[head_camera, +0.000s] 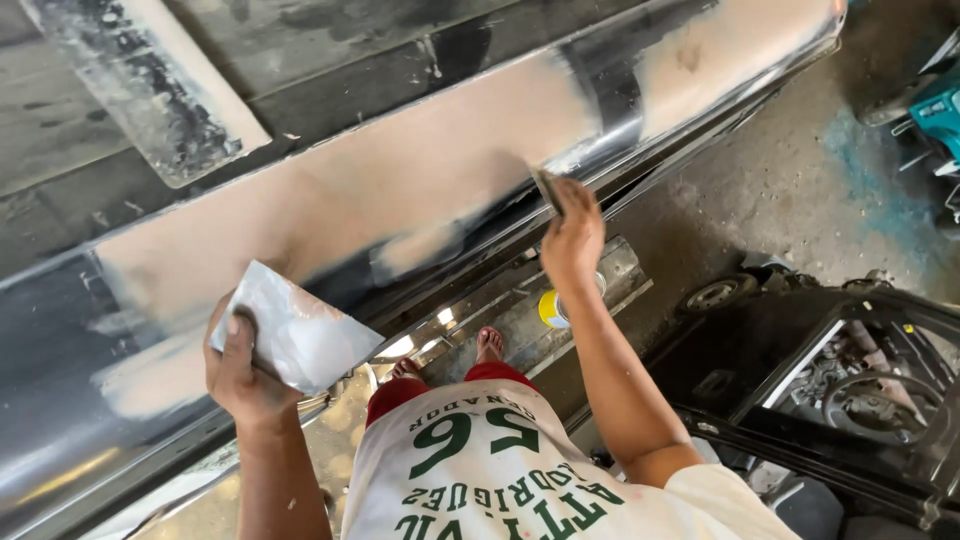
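Observation:
My left hand (243, 375) grips a flat grey metal mixing board (298, 335), held tilted beside the lower edge of a dark car body panel (60, 340). My right hand (573, 235) holds a small putty spreader (548, 190), its blade pressed against the panel's lower curve. A broad band of beige body filler (400, 170) covers the panel from left to right, with a dark bare strip near the spreader. Below, I see my white shirt with green print, red shorts and bare feet (488, 343).
A yellow-and-white can (553, 308) sits on a metal sill plate by my feet. A detached black car door (840, 390) lies on the concrete floor at right. A teal machine (940, 110) stands at the far right edge.

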